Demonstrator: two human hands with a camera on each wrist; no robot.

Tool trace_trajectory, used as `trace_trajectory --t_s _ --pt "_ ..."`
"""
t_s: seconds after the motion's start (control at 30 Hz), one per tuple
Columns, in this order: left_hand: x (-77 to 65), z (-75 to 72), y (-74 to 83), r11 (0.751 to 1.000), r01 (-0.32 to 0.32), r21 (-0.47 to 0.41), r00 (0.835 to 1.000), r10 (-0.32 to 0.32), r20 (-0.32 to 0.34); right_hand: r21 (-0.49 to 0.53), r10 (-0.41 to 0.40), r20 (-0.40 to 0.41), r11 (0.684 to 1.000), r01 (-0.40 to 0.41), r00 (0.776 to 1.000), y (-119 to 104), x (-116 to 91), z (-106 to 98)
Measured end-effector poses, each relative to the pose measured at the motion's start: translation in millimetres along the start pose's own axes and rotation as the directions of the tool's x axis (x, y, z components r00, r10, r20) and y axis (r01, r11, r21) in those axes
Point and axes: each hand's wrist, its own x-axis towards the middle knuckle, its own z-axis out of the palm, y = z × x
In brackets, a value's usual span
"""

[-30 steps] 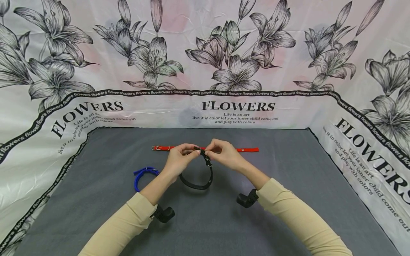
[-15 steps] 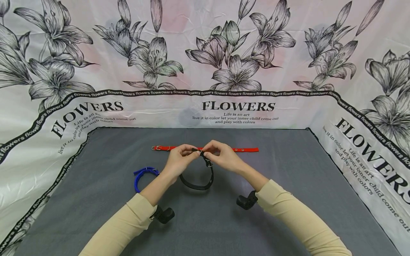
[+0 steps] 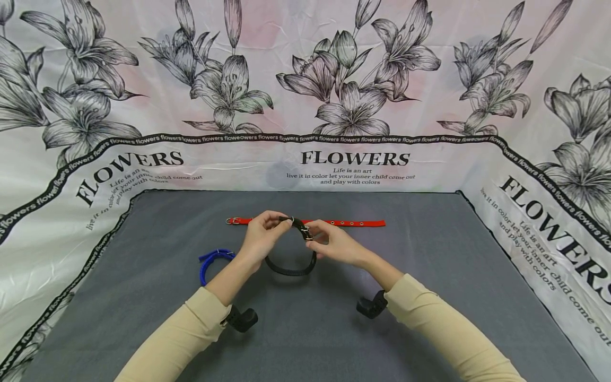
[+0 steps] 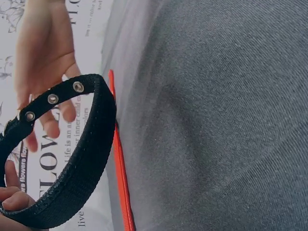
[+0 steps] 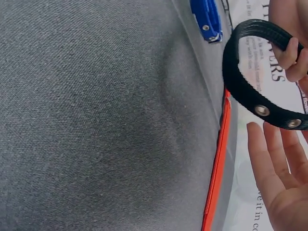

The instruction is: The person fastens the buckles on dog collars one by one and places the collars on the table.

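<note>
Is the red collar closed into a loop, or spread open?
Spread open: in the head view, the red collar lies straight, its buckle and its holed end far apart.

Your left forearm [image 3: 228, 284] partly hides the blue collar [image 3: 210, 256]; left hand [image 3: 258, 236], the red strap [image 3: 355, 223]; right wrist view crops black collar [image 5: 233, 72].

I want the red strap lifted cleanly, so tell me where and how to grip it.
Probably pinch the red strap near its right end, coming from the right: it lies stretched straight, that end shows uncovered, whereas the left hand hides part nearer its buckle.
</note>
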Motion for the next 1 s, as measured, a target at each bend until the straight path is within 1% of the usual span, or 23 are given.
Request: trace_trajectory --t_s 0.13,0.37,0.5,0.63,0.77,0.87,0.93,1.0 --pt "1.1 -0.1 1.2 1.000 0.007 -0.017 1.000 -0.007 -0.014 0.006 -0.012 -0.012 1.000 0.012 1.000 0.9 -1.6 0.0" --pt "2.1 -1.4 1.0 0.999 0.010 -0.050 1.000 -0.011 -0.024 -0.004 -0.028 -0.091 1.000 0.028 0.995 1.6 -2.9 0.1" --pt "2.7 -3.5 0.0 0.998 0.007 -0.057 1.000 -0.007 -0.014 0.009 -0.018 -0.133 1.000 0.020 0.991 1.3 -2.4 0.4" --pt "4.1 -7.0 -0.7 0.999 0.003 -0.040 1.000 -0.002 0.023 0.004 -0.011 -0.159 1.000 0.011 0.987 1.0 -2.4 0.1" --pt "4.8 -11.9 -1.6 1.000 -0.010 0.011 0.998 0.009 0.061 -0.019 -0.038 -0.153 0.999 0.035 0.988 2.5 -2.5 -1.3" --pt "4.5 -16.2 -3.4 0.993 -0.042 0.113 0.997 0.034 0.073 -0.025 -0.058 -0.145 0.998 0.055 0.988 3.8 -2.2 -1.8" --pt "5.1 -18.8 -5.2 0.976 -0.072 0.207 0.996 0.057 0.075 -0.035 -0.062 -0.146 0.998 0.058 0.987 4.2 -2.1 -1.4" --pt "5.7 -20.9 -7.1 0.949 -0.097 0.301 0.994 0.079 0.074 -0.043 -0.058 -0.149 0.998 0.053 0.987 4.2 -1.8 -1.1"
